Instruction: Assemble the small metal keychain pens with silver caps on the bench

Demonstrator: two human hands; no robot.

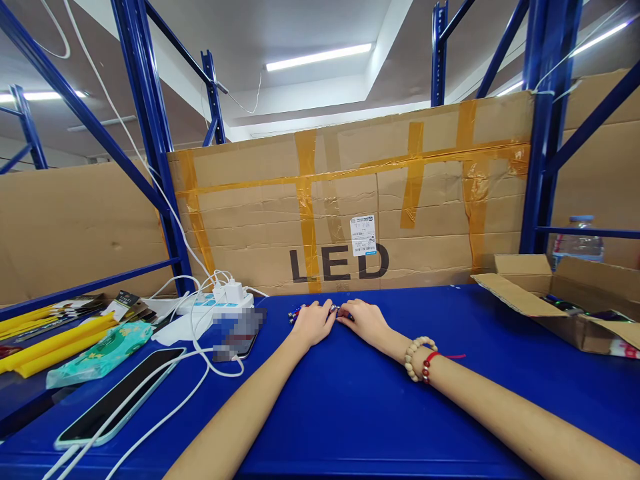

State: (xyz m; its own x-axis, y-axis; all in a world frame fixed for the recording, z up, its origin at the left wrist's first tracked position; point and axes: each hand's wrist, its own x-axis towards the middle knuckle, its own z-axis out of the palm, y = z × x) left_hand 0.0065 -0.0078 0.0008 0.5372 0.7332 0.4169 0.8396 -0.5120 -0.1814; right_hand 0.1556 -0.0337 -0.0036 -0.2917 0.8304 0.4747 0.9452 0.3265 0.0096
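Observation:
My left hand (314,323) and my right hand (366,319) rest close together near the back of the blue tabletop (360,407). Both have their fingers bent and closed, with the fingertips almost meeting. A tiny shiny silvery piece (335,309) shows between them; its kind is too small to tell. What each hand grips is largely hidden by the fingers. Just left of my left hand lies a small cluster of shiny, coloured bits (295,315), partly covered by that hand. A wooden bead bracelet (414,359) and a red bracelet (427,368) circle my right wrist.
On the left are a phone (125,393) under white cables, a blurred second phone (254,337), a power strip (220,301), a green packet (103,353) and yellow tubes (65,343). An open cardboard box (570,327) stands right. A cardboard panel (250,220) closes the back.

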